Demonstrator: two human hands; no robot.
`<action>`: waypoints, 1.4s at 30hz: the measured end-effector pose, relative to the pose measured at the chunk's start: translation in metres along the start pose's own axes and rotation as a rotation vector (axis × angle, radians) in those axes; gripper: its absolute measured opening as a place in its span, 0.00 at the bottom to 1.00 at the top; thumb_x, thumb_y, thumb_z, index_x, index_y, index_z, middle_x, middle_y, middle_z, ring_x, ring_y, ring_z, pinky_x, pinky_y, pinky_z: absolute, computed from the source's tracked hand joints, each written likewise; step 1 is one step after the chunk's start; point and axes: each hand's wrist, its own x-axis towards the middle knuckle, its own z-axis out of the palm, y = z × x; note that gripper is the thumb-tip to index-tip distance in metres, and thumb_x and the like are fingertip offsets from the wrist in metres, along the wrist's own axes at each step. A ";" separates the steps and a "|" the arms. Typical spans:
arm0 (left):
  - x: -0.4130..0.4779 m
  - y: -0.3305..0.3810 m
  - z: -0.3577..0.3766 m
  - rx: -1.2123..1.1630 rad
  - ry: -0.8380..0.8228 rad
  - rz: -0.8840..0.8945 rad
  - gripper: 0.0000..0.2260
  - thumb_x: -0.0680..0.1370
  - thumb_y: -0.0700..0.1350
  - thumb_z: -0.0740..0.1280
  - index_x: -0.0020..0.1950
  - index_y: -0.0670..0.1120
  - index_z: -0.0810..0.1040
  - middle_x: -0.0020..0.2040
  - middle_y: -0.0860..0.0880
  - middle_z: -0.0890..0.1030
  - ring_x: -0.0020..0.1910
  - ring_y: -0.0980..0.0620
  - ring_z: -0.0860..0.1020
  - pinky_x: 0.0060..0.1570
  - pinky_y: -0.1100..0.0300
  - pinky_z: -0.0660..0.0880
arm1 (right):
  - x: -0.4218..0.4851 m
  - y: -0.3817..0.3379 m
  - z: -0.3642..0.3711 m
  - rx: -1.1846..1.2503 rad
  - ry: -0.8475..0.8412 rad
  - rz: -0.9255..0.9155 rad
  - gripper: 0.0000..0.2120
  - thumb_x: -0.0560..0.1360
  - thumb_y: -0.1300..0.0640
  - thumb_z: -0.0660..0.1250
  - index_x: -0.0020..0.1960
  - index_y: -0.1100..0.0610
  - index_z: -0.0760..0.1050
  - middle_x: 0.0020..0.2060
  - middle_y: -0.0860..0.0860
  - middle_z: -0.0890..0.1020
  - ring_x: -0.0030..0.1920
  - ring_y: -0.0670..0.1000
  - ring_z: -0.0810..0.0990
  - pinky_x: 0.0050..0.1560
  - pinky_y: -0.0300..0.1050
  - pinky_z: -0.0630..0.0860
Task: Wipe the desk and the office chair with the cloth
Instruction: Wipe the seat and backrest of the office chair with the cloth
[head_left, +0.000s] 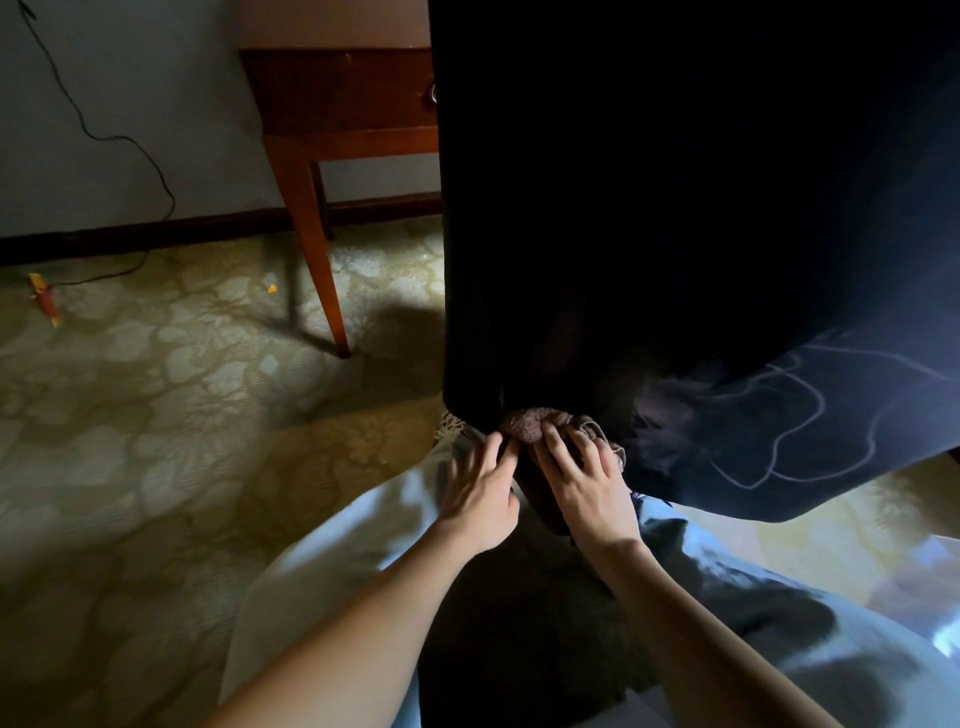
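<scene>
**Desk:** Grip first, please.

**Photographer:** Both hands are on the cloth (527, 428). The left hand (480, 499) lays near-straight fingers against its edge. The right hand (587, 483) spreads its fingers over the bunched top, pressing rather than clutching, as far as the dim light shows.

**Desk:** Where is the cloth?

**Photographer:** It is bunched and brownish, against the bottom edge of the office chair (675, 208), as I take the big black shape to be. It sits low over the patterned carpet (156, 415), just ahead of the person's pale garment (337, 545).

**Desk:** How far along?

**Photographer:** The chair looks like the job in hand, at its lowest part. The wooden surface (343, 93) stands by the far wall, well apart from the hands. Nothing shows whether it is wiped, and no streaks or damp marks can be made out on either.

**Desk:** Any writing?

**Photographer:** None legible. Pale looping lines on the black fabric at right read as pattern, not letters. A thin cable (130, 150) trails down the wall towards a small red-and-yellow object (45, 299) on the carpet.
</scene>
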 end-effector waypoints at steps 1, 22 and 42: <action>-0.001 0.001 0.000 0.009 -0.023 0.000 0.28 0.79 0.45 0.61 0.78 0.50 0.57 0.79 0.49 0.49 0.78 0.39 0.54 0.74 0.35 0.56 | -0.002 -0.001 0.003 -0.002 -0.017 -0.002 0.41 0.61 0.58 0.80 0.72 0.60 0.73 0.69 0.58 0.74 0.64 0.62 0.69 0.67 0.59 0.63; -0.012 0.005 0.016 -0.006 -0.178 -0.080 0.32 0.80 0.40 0.62 0.82 0.48 0.53 0.82 0.49 0.50 0.80 0.44 0.52 0.78 0.43 0.49 | -0.022 -0.030 0.041 0.115 -0.180 0.105 0.31 0.64 0.57 0.79 0.66 0.57 0.78 0.57 0.56 0.77 0.55 0.60 0.73 0.57 0.56 0.77; -0.071 0.091 -0.047 -0.354 0.459 0.215 0.24 0.77 0.32 0.66 0.74 0.42 0.71 0.63 0.48 0.70 0.56 0.46 0.76 0.53 0.61 0.71 | -0.050 0.002 -0.121 0.605 0.220 0.512 0.30 0.69 0.62 0.73 0.70 0.51 0.72 0.55 0.52 0.76 0.52 0.54 0.71 0.52 0.48 0.77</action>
